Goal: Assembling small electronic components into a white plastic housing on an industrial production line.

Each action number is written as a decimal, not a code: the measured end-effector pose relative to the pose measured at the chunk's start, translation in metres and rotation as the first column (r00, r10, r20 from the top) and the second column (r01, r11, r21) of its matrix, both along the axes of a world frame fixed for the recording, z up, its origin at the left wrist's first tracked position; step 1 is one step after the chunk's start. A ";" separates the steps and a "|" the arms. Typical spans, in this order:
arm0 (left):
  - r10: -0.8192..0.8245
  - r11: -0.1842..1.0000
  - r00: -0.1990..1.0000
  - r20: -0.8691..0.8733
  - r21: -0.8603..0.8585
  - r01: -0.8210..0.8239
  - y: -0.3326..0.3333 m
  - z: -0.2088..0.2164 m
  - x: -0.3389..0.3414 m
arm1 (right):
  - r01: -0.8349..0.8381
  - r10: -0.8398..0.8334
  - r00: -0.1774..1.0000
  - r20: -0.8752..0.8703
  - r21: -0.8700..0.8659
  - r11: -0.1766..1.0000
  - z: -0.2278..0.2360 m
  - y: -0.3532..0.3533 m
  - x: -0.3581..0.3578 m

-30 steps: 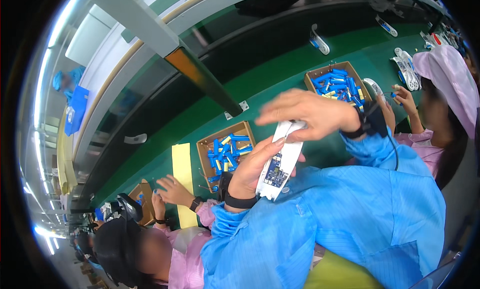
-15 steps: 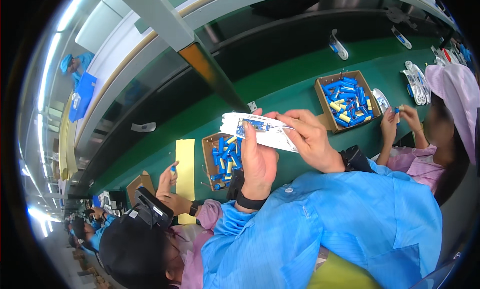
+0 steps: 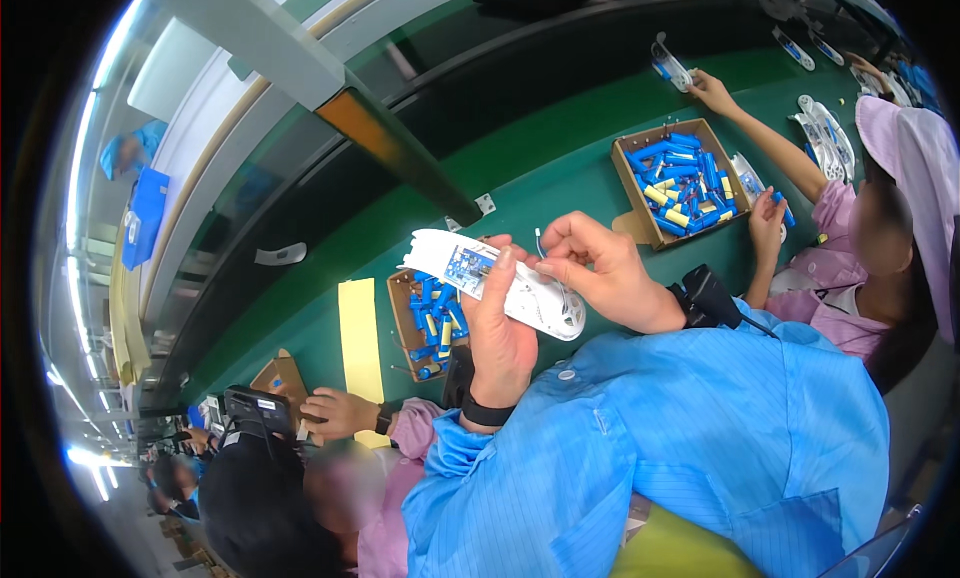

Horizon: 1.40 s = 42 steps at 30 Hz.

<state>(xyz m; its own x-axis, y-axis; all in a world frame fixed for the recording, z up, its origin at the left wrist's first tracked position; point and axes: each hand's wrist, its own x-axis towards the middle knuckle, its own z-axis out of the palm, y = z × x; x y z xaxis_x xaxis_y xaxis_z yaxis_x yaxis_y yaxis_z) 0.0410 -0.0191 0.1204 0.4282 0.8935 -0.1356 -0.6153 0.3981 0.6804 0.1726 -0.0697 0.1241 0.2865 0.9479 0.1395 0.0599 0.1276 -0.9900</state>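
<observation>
My left hand (image 3: 503,348) grips a white plastic housing half (image 3: 545,306), thumb across its top. A blue circuit board (image 3: 462,267) sits inside it, with round openings at the housing's right end. Just right of the left fingertips, the thumb and forefinger of my right hand (image 3: 625,281) pinch a thin lead whose small white connector (image 3: 538,234) sticks up. Where the lead's other end goes is hidden. Behind the housing stands a cardboard box (image 3: 398,323) of blue and yellow cylindrical cells (image 3: 440,313), partly covered by my left hand.
A second cardboard box (image 3: 626,183) of cells stands right of my hands. A yellow strip (image 3: 362,343) lies to the left. One co-worker's hand (image 3: 712,93) touches a white housing (image 3: 671,68); another co-worker's hand (image 3: 340,413) is at left. A metal post (image 3: 400,148) rises beyond the bench.
The housing has tilted, its right end now lower and uncovered. My right hand has drawn back from it, raising the lead. The co-worker at right has reached out to a housing.
</observation>
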 end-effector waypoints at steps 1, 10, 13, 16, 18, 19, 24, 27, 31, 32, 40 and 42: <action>0.034 0.999 0.999 -0.042 0.027 -0.033 0.000 0.001 0.002 | 0.000 0.000 1.000 -0.002 -0.001 1.000 0.001 0.000 0.001; 0.088 0.996 0.988 -0.124 0.023 -0.086 -0.002 0.004 0.000 | 0.025 -0.089 0.932 0.351 0.183 0.983 0.003 0.001 0.001; 0.106 0.994 0.985 -0.136 0.029 -0.103 -0.003 0.005 -0.001 | 0.008 -0.118 0.885 0.450 0.239 0.971 0.005 -0.001 0.001; 0.112 0.994 0.986 -0.125 0.012 -0.112 -0.004 0.007 -0.001 | 0.025 -0.065 0.957 0.282 0.142 0.989 0.010 -0.001 -0.002; 0.114 0.993 0.986 -0.122 0.002 -0.115 -0.003 0.006 -0.003 | -0.091 0.097 0.989 -0.111 0.060 0.994 0.011 0.003 0.000; 0.097 0.995 0.990 -0.099 0.009 -0.097 -0.003 0.003 -0.005 | -0.092 0.098 0.989 -0.112 0.060 0.994 0.010 0.005 0.003; 0.058 0.992 0.995 -0.079 0.115 -0.049 -0.005 0.008 -0.007 | -0.390 0.227 0.701 -0.675 -0.097 0.916 0.014 0.003 0.018; 0.013 0.985 0.998 -0.056 0.174 -0.003 -0.006 0.011 -0.008 | -0.446 0.279 0.703 -0.654 -0.101 0.889 0.017 0.000 0.023; -0.049 0.980 0.998 -0.025 0.192 0.053 -0.007 0.012 -0.010 | -0.424 0.295 0.764 -0.574 -0.103 0.900 0.023 -0.004 0.018; -0.068 0.981 0.997 -0.022 0.178 0.071 -0.007 0.013 -0.010 | -0.300 0.251 0.880 -0.404 -0.062 0.952 0.024 -0.007 0.013; -0.058 0.997 0.996 0.070 -0.047 0.062 -0.003 0.008 -0.007 | -0.020 -0.291 0.781 0.553 0.488 0.873 0.016 -0.002 0.005; -0.081 0.979 0.977 0.198 -0.166 0.115 0.001 0.003 -0.009 | -0.045 -0.316 0.727 0.609 0.502 0.863 0.014 -0.002 0.003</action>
<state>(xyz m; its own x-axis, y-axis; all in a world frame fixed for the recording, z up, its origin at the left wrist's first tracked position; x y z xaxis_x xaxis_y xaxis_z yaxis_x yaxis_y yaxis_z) 0.0325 -0.0179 0.1238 0.5453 0.8154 -0.1944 -0.6784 0.5655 0.4690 0.1753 -0.0714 0.1380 0.0701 0.6730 0.7363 0.7156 0.4803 -0.5071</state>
